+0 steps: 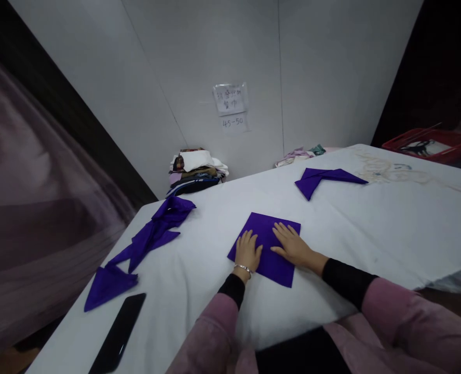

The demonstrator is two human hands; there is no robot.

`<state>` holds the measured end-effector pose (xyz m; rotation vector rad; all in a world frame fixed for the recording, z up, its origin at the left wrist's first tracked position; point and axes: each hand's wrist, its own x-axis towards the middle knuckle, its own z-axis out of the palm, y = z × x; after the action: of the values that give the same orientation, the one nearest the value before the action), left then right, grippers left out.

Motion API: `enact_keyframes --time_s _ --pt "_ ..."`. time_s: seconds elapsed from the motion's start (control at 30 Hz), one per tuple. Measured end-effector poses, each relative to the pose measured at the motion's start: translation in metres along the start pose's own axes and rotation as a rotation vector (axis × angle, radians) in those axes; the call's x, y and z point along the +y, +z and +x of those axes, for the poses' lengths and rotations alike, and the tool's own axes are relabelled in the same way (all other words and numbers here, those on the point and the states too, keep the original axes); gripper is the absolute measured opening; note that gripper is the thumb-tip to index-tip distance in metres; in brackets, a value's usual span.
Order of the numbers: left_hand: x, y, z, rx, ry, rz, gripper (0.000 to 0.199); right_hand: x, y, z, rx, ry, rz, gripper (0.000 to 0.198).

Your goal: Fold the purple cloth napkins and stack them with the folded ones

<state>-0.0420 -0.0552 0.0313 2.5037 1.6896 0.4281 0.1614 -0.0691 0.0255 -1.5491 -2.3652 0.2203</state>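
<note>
White table (207, 234), purple cloth (265, 240) toward the near edge
Left hand (248, 250) and right hand (293, 246) lie apart, flat on the cloth.

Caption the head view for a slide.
Left hand and right hand rest flat on purple cloth over white fabric.

Handwritten sheets (230, 99) were fixed to the wall (324, 67), stacked clothes (197, 171) below; a red basket (453, 155) stood far right, a black phone (118, 333) near left
</note>
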Motion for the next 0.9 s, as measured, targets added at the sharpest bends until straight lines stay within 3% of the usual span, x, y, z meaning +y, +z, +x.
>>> enact_keyframes --time_s 0.13,0.43,0.67,0.9 --pt "0.009 0.011 0.03 -0.092 0.033 0.062 0.045 -0.012 0.014 0.036 0.024 0.036 -0.019 0.074" --pt "-0.015 0.023 0.089 -0.203 0.051 0.123 0.052 -0.009 0.028 0.073 0.05 0.117 0.034 0.068" --pt "-0.023 0.034 0.104 -0.313 0.093 0.147 0.06 0.0 0.04 0.074 0.0 0.156 0.046 0.077" --pt "-0.026 0.042 0.103 -0.267 0.085 0.11 0.068 0.03 0.04 0.045 0.059 0.23 -0.037 0.084"
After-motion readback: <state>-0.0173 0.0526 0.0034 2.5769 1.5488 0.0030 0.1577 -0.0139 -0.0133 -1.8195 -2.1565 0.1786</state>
